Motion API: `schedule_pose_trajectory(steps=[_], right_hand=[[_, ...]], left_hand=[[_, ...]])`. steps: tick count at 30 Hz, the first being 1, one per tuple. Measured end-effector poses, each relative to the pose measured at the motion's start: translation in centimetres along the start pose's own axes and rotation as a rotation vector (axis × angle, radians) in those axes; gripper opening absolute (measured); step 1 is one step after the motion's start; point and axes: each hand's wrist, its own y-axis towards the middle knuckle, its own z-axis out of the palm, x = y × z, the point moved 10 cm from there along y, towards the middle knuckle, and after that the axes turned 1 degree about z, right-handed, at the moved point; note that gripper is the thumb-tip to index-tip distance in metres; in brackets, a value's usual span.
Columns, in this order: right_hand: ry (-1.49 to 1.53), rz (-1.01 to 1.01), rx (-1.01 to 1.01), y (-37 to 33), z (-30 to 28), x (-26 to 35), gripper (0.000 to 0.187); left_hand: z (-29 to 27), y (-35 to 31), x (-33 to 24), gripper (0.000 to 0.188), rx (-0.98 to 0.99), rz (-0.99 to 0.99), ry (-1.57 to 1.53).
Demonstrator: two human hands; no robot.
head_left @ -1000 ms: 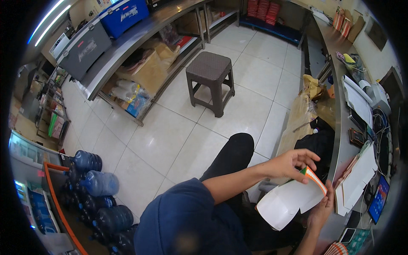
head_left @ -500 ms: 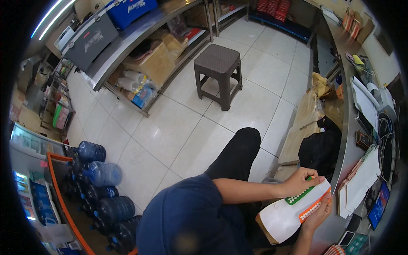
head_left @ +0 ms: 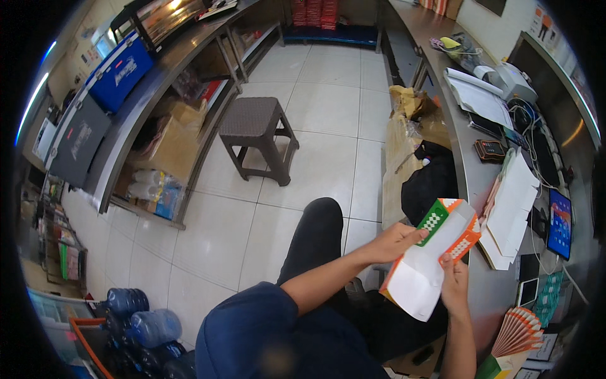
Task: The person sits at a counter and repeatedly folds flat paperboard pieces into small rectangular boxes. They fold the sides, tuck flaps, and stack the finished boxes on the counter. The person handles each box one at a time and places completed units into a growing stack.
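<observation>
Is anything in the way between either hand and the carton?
Nothing visible: the left hand holds the carton at its green panel, the right hand by its orange one, with no object between.

A brown stool (head_left: 249, 115) stands on the pale tiled floor (head_left: 214, 243) between left counter (head_left: 165, 72) and right counter (head_left: 427, 28); a tube light (head_left: 32, 105) glows.

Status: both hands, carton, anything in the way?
Left hand gripping carton by green panel; right hand pinching orange panel. Carton partly folded, white inside showing. Nothing visibly blocking hands; black bundle just beyond.
</observation>
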Motion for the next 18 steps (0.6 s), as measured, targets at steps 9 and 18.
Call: schedule_pose_trajectory(steps=[9,18], right_hand=[[-0.384,-0.159,0.151,-0.1,2.4,4.9,0.03],[-0.778,-0.425,-0.081,-1.1,4.0,8.6,0.041]], left_hand=[[-3.0,0.7,-0.8,0.031,0.106,0.092,0.349],[3.2,-2.1,-5.8,0.062,-0.102,0.433,0.474]])
